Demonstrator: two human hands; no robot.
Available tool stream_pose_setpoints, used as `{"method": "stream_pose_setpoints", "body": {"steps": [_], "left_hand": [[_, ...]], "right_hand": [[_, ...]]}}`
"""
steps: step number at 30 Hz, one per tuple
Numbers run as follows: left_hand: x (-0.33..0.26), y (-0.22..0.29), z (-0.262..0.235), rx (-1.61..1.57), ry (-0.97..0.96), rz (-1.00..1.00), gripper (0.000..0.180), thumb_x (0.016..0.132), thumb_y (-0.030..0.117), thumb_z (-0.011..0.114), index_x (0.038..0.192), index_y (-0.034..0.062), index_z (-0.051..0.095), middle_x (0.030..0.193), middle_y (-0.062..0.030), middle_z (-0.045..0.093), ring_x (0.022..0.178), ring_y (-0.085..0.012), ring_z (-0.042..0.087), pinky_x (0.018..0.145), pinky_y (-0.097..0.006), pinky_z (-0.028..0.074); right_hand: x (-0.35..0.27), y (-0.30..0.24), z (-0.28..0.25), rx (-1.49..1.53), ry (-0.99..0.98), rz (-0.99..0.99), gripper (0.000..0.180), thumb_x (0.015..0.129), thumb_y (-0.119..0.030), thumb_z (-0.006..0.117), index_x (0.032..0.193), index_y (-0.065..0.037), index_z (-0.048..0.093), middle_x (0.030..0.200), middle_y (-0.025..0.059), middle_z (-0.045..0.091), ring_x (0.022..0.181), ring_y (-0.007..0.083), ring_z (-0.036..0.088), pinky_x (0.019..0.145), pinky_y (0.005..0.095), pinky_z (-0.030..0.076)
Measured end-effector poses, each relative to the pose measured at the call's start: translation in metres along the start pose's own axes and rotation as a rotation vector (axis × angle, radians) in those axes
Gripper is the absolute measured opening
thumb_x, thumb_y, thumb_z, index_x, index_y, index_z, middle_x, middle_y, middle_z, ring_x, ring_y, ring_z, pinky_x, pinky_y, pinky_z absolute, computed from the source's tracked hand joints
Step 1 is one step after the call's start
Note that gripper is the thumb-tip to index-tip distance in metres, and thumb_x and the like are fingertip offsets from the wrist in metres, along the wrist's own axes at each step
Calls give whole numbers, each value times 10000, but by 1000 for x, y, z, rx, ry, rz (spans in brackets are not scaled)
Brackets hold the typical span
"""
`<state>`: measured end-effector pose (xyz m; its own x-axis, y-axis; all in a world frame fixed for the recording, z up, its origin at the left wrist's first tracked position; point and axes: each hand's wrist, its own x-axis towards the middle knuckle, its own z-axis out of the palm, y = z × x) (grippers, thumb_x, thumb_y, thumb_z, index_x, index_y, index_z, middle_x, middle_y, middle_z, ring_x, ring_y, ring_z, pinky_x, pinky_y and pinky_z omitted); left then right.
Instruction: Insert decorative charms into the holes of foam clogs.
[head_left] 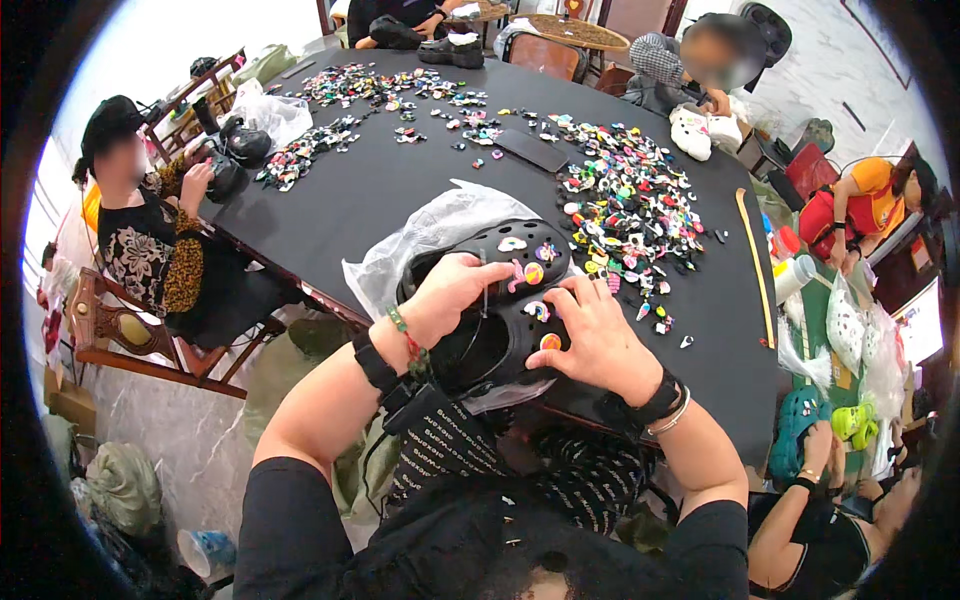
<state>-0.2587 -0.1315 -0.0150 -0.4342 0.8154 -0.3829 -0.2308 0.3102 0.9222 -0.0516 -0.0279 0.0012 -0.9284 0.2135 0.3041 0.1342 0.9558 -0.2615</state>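
Looks part-done: far black clog [478, 238] at the counter's [310, 225] 6 o'clock has several charms but open holes left, near clog [513, 337] at least two. Left hand [448, 297] index extended at pink charm [517, 277], right hand [612, 342] thumb and fingers spread over near toe, grips unclear. Charm pile [632, 195] at 1 o'clock; crumpled plastic bag [395, 252] at 10, possible snag.

Pair of clogs [516, 342] at near edge of table [350, 220], plastic bag [415, 235] showing behind and before them. Left hand [452, 297] at farther clog, right hand [608, 338] at nearer. Large charm pile [640, 205] beyond clogs, to right. Long strip [756, 265] right of pile. Flat slab [531, 150] just left of pile. More charms [360, 88] far left. Second table [822, 318] right, chair [133, 333] left.
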Motion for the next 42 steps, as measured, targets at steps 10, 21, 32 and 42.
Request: {"method": "stream_pose_setpoints", "body": {"steps": [10,21,32,42], "left_hand": [[12,-33,24,-67,24,151,163,881,118,639,974,-14,659,921,-50,684,799,-119,616,711,-278,496],[26,-31,35,-39,140,163,130,852,121,652,893,10,600,812,-19,617,721,-94,552,603,-288,433],[28,-22,34,-63,149,173,125,828,77,635,905,-21,630,854,-46,661,738,-118,603,626,-289,473],[31,-22,40,28,168,171,164,869,99,670,998,-1,686,894,-32,690,747,-98,616,663,-270,487]], "right_hand": [[34,34,-17,6,186,-31,233,829,-170,696,945,-28,552,887,146,581,870,328,595,730,403,494],[56,25,7,-461,-1,-164,256,874,-143,540,1106,-37,554,894,58,552,826,198,605,654,310,505],[60,19,14,-633,-25,-245,189,871,-228,589,961,-63,589,868,52,595,745,192,631,617,306,510],[74,40,-5,-436,-199,-364,128,863,-120,575,889,0,611,780,140,669,754,251,699,640,375,553]]}}
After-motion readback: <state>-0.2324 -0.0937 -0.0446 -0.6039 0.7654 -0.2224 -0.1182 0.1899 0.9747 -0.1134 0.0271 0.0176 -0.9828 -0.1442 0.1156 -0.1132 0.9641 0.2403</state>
